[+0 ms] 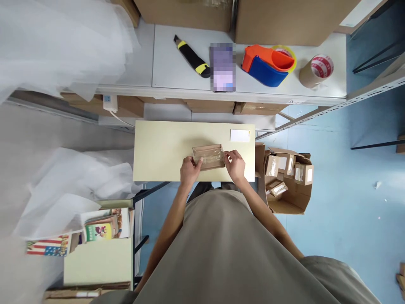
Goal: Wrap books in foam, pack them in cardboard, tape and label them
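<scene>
A small flat cardboard box (209,158) with shiny clear tape across its top rests on the pale yellow table (161,147). My left hand (190,170) grips its left end, thumb over the top and fingers at the side. At the opposite end, my right hand (234,165) is closed, with thumb and finger pinching at the upper right edge. Whether a tape end lies between those fingertips is too small to tell. A white label (240,135) lies on the table beyond my right hand.
The shelf ahead holds a utility knife (193,57), a phone (222,67), an orange and blue tape dispenser (268,65) and a tape roll (316,70). An open carton (287,205) with several small boxes stands right. White wrapping sheets (82,177) and printed packets (99,231) are left.
</scene>
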Demonstrator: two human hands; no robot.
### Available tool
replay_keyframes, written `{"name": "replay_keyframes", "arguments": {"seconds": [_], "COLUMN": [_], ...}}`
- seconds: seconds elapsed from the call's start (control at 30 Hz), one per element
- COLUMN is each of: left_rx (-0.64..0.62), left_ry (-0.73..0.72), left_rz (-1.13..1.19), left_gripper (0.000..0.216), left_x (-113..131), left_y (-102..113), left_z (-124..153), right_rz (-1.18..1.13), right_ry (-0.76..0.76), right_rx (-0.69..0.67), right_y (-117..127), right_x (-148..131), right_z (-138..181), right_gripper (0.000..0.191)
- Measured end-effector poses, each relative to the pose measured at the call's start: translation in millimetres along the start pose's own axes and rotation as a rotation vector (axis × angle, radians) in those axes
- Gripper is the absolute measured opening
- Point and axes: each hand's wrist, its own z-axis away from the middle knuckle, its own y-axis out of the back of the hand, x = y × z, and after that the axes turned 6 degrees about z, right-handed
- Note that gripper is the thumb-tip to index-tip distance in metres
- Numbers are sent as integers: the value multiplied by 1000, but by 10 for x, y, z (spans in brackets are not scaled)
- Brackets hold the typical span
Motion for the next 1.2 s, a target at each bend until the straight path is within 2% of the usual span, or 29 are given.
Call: {"name": "replay_keyframes", "arguments": {"seconds": [0.13, 0.27, 0.43, 0.57, 0.7, 0.83, 0.9, 0.97, 1.03, 1.07, 1.13, 1.2], "left_rx": [9, -25, 5, 38, 6, -7, 40, 141, 196, 174, 52, -54], "left_ry": [-6, 3, 43, 20, -15, -21, -31, -94, -223, -293, -398, -429], "left_rz": [-86, -126, -123, -37, 30, 27, 29, 46, 80, 97, 120, 121], "left_gripper": [34, 56, 76, 58, 35, 31, 35, 45, 51, 50, 48, 49], "left_x": [81, 157, 215, 156, 64, 56, 100, 180, 287, 344, 440, 484], "left_y": [23, -27, -207, -257, -209, -157, -131, -110, -107, -117, -158, -204], "left_z": [58, 100, 71, -44, -161, -208, -180, -110, -7, 49, 155, 237], "right_rz": [189, 261, 232, -53, -286, -338, -374, -424, -482, -505, -523, -508], "right_ry": [12, 16, -7, -46, -50, -71, -86, -113, -164, -199, -281, -351], "right_rx": [-62, -78, -111, -94, -18, -1, -10, -42, -85, -103, -129, -155], "right_y": [8, -100, -218, -244, -310, -351, -330, -291, -259, -254, -273, -328], "right_x": [-125, -169, -178, -50, 72, 94, 128, 211, 347, 429, 607, 775], "right_z": [12, 26, 82, 2, -97, -165, -206, -248, -280, -290, -300, -297], "right_gripper": [34, 35, 52, 52, 54, 59, 60, 63, 66, 68, 70, 71]}}
